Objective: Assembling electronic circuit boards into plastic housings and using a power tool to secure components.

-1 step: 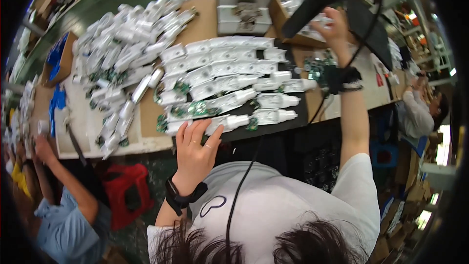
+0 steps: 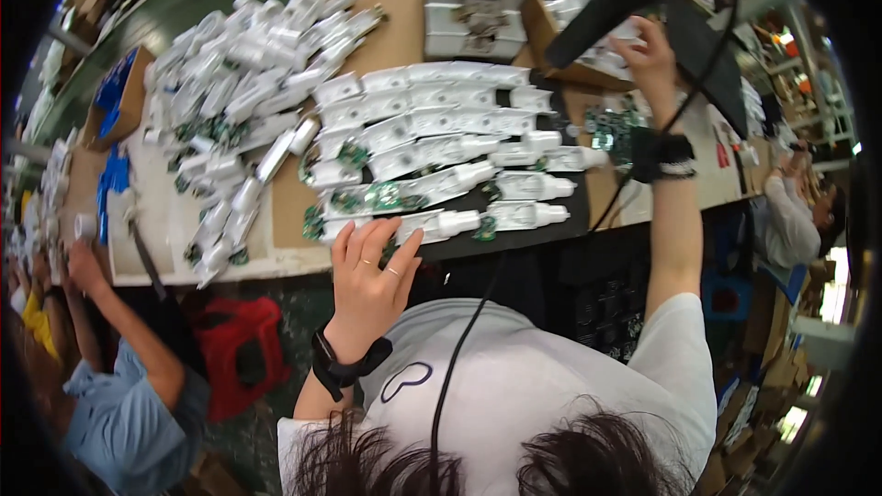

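Head view, left hand: it lies with fingers spread and loose at the near edge of the tabletop, fingertips touching the nearest white plastic housing; it grips nothing
Head view, right hand: stretched far forward, it is closed on the black hanging tool
Rows: the white housings lie side by side on a black mat, probably to keep them in order
Pile: more such parts are heaped loosely at the left
Containers: a cardboard box behind holds white parts

Two hands, one red stool
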Tool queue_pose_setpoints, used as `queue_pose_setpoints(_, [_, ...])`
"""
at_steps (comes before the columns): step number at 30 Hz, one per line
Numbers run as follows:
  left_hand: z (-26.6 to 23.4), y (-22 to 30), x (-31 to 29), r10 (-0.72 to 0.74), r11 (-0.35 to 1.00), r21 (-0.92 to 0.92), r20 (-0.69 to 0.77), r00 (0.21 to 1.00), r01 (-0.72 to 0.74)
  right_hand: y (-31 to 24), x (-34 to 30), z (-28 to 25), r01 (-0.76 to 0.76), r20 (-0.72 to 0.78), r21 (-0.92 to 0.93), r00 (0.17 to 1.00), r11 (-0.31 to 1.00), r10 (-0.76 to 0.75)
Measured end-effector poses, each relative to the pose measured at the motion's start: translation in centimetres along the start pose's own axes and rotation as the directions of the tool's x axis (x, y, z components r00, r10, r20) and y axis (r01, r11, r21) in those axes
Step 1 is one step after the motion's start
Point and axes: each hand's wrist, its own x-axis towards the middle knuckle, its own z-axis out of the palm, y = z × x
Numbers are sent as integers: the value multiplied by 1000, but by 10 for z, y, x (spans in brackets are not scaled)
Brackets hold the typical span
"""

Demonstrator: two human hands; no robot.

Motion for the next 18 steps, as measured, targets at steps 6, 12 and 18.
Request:
queue_pose_setpoints(6, [-30, -43, -19, -155, 987, 31, -102, 983, 159, -70, -48, -44, 194, -360, 304, 930, 933, -76])
queue_pose_setpoints(12, [-25, -60, -23, -104, 994, 19, -57, 993, 105, -194, -112, -64, 247, -157, 664, 969, 706, -192])
queue_pose_setpoints(18, [-12, -58, -33, -98, 995, -23, -100, 990, 96, -234, -118, 13, -120, 662, 603, 627, 789, -410])
